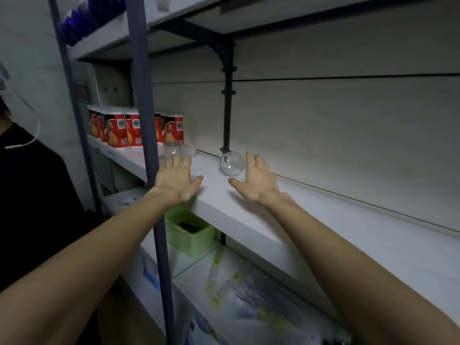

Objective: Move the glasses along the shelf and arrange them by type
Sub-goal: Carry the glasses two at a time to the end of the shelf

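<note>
A round clear glass point(231, 163) lies on the white shelf point(323, 220), near the back by the dark bracket. My right hand point(256, 180) hovers just right of it, fingers spread, holding nothing. My left hand point(178, 179) is flat and open over the shelf's front left part. Just beyond its fingertips stand a few clear glasses point(174, 149), partly hidden by the hand and the blue post.
A blue upright post point(146, 120) crosses in front of my left arm. Red printed cups point(124, 130) stand in a row at the shelf's far left. A green box point(189, 232) and plastic-wrapped packs point(249, 295) lie on the lower shelf. A person in black point(29, 195) stands at left.
</note>
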